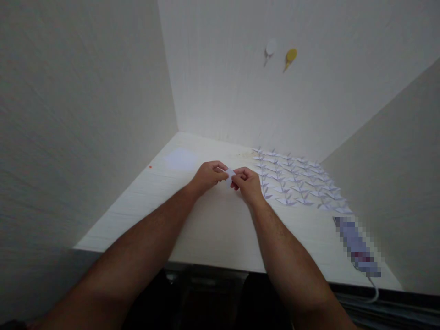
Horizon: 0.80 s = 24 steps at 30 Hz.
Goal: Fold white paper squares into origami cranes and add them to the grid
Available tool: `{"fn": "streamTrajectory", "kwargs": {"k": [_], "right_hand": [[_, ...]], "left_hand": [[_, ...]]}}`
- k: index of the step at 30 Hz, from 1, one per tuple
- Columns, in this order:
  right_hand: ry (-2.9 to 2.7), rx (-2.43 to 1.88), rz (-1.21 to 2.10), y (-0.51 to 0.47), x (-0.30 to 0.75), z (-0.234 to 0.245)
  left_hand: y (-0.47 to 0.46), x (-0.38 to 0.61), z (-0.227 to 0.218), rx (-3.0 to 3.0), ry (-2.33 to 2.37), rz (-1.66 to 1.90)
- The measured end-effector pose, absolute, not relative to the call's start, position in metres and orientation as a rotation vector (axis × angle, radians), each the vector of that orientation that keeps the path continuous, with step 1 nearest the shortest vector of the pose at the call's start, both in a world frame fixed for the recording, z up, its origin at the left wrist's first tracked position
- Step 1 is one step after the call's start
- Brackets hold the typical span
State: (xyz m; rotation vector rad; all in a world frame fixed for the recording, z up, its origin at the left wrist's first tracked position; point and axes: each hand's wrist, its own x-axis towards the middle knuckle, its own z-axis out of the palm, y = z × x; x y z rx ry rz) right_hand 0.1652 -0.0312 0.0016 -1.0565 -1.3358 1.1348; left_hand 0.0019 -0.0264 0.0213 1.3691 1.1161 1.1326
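Above the middle of the white table, a small folded piece of white paper (229, 176) is pinched between my two hands. My left hand (210, 176) grips its left side between thumb and fingers. On the right side, my right hand (247, 183) holds it in the same way, the lower fingers curled in. The fingertips hide part of the paper, so its exact fold cannot be made out. Just right of my right hand stand several rows of white folded paper cranes (297, 181).
A pale stack or sheet of paper (182, 158) lies at the back left of the table (216, 238). A small orange dot (150, 167) marks the left edge. At the front right lies a blurred device with a cable (357, 247). White (271, 47) and yellow (291, 55) hooks are on the back wall.
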Motion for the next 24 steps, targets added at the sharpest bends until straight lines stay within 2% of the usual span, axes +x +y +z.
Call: {"fn": "streamTrajectory", "kwargs": {"k": [16, 24], "right_hand": [[-1.275, -0.998, 1.067, -0.0312, 0.1639, 0.0011], [-1.28, -0.946, 1.062, -0.0316, 0.1642, 0.001]], "left_hand": [[-0.0282, 0.0053, 0.0196, 1.47, 1.004, 1.196], [-0.0277, 0.0087, 0.0203, 1.298, 0.972, 1.278]]}}
